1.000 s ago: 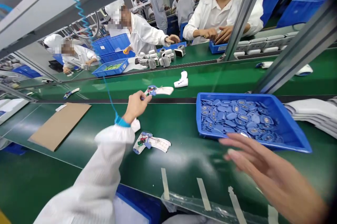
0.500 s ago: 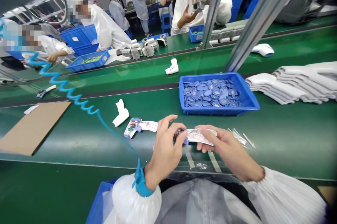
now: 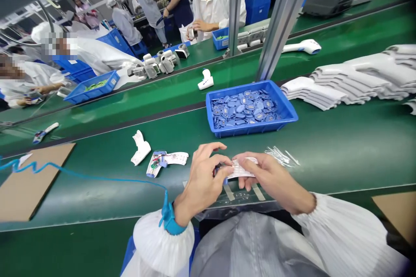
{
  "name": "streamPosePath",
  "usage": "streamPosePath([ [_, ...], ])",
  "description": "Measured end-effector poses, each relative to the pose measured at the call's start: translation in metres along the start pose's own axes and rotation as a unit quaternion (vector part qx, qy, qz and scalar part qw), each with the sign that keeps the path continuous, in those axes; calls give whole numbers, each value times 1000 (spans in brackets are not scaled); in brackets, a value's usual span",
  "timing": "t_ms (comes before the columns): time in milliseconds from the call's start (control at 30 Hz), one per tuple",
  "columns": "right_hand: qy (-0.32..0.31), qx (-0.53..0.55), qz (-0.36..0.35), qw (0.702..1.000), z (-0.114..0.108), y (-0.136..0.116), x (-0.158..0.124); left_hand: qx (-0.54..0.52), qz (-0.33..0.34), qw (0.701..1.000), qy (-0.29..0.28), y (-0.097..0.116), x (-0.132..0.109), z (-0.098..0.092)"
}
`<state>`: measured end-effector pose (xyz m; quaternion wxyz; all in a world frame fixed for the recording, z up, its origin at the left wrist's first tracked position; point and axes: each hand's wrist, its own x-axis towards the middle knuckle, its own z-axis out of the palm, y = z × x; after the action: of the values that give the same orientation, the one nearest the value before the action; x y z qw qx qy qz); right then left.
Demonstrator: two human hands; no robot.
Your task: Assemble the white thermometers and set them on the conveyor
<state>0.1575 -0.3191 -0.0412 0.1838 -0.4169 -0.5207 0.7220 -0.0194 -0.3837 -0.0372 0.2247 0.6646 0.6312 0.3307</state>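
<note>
This is a big work room with long green belts, and people in white coats sit along them. Right in front of the person, a small white circuit strip (image 3: 241, 168) is held up just over the belt, with tiny wires and a dark bit at one end. The left hand (image 3: 202, 177) is half closed, and its fingers curl around the dark end. The right hand (image 3: 272, 177) pinches the white end between the thumb and fingers. Held from both ends like this, the strip seems steady, and the middle stays easy to see.

A blue wrist strap (image 3: 168, 218) sits on the left wrist, and a curly blue cord (image 3: 97, 176) runs from it across the belt. It may be there to keep tiny parts safe from static. Just left of the hands, a second circuit strip (image 3: 165, 160) lies flat, and a white plastic shell (image 3: 141, 148) lies close by. They look set there so they are easy to reach.

Past the hands is a blue tray (image 3: 251, 128) full of small blue parts (image 3: 247, 109). A neat stack of white shells (image 3: 351, 77) lies to the right, and thin shiny pins (image 3: 281, 155) lie near the right hand.
</note>
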Motion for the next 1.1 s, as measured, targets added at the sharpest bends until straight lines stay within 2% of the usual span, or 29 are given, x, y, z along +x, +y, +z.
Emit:
streamPosePath([
  [200,0,21,-4,1000,1,3,2,-54,-56,997,-2,-3,3,3],
  [433,6,38,-6,999,0,8,2,-73,-46,995,52,-5,-2,12],
  [567,-17,29,11,999,-1,3,0,-135,-59,989,0,-4,1,5],
  [633,-25,23,20,999,0,1,-1,-133,-45,990,-21,-4,3,-1],
  [700,-27,17,26,999,0,-1,-2,-76,-10,997,-18,-4,4,-6],
  [767,-25,14,34,999,1,-3,-3,34,70,997,6,-4,2,-10],
  [800,-24,14,37,999,1,-3,-3,98,131,986,14,-4,0,-11],
  [867,-27,14,36,999,2,-4,-3,207,263,942,0,-4,-3,-14],
  [933,-31,17,27,999,2,-3,-4,257,335,907,-19,-3,-5,-16],
  [967,-34,20,24,999,2,-2,-4,257,325,910,-20,-3,-5,-18],
  [1000,-36,24,25,999,2,-1,-4,243,291,925,-16,-2,-5,-20],
  [1067,-42,26,35,998,2,1,-5,182,179,967,-28,0,-2,-24],
  [1100,-45,24,40,998,2,1,-5,141,123,981,-53,1,-1,-27],
])
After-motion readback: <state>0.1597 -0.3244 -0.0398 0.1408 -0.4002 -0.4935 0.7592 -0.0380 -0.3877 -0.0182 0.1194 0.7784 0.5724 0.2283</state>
